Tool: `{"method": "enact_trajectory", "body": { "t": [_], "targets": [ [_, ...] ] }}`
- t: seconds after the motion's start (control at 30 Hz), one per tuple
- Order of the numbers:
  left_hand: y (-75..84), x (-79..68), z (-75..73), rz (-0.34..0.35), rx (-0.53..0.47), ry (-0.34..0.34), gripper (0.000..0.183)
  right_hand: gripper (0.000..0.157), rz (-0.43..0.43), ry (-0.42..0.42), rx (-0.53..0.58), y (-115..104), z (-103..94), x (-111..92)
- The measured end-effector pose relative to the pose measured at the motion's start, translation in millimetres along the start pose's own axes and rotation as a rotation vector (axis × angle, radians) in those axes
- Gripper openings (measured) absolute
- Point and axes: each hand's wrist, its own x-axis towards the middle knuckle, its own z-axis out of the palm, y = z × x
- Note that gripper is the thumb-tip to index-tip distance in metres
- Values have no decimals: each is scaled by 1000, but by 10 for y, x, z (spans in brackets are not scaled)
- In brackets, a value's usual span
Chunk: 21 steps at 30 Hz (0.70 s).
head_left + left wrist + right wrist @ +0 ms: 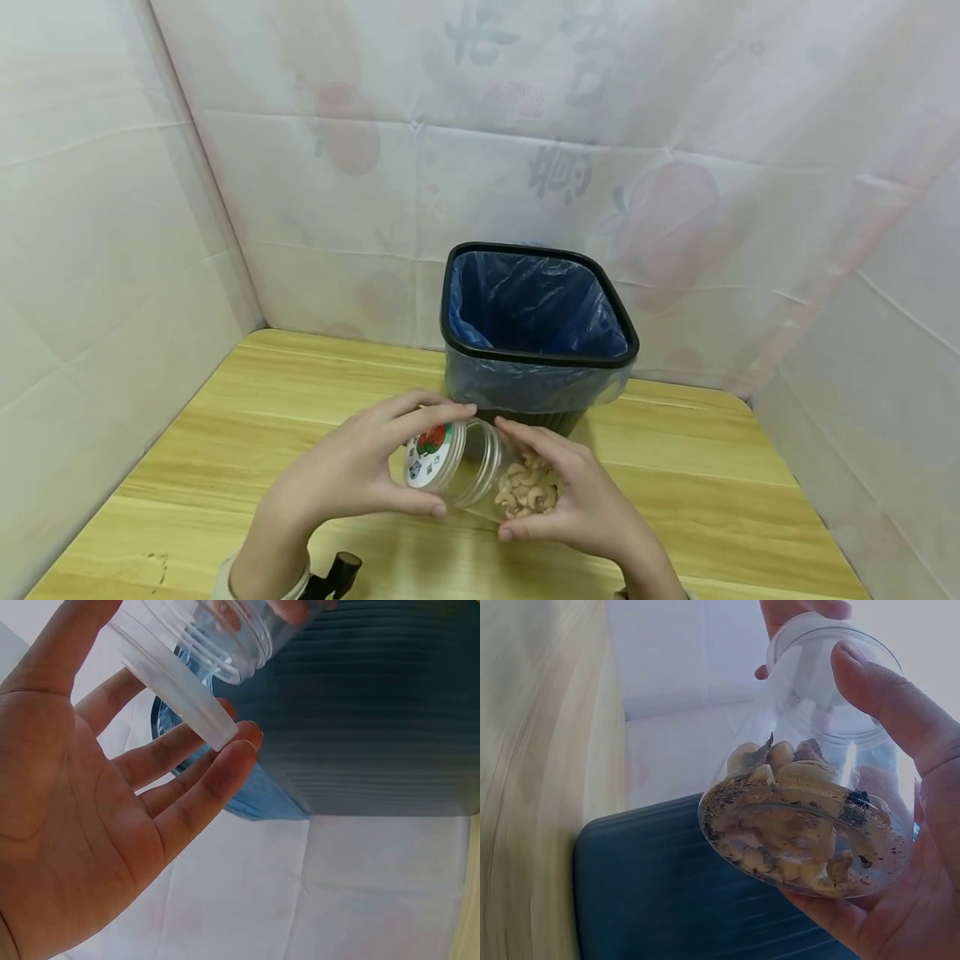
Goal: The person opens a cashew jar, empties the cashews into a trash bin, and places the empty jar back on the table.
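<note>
Head: left hand pinches the lid; right hand grips the jar, long axis ten-to-four, bin at twelve. Left wrist: jar at two o'clock, apart from the lid. Right wrist: cashews at six.

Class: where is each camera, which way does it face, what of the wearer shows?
Head: worn there, facing forward-down at lid, jar, bin; left fingers, right fingers, forearms.
Left wrist: worn there, facing lid; left palm, left fingers, right fingers.
Right wrist: worn there, facing jar; right thumb, left fingers, right fingers.
Both wrist views share jar and bin.
</note>
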Motion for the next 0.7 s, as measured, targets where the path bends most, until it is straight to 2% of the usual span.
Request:
{"method": "enact_trajectory", "body": {
  "t": [0.7],
  "targets": [
    [-125, -81, -91, -108, 33, 13, 82, 96, 9, 22, -2, 23, -41, -20]
  ]
}}
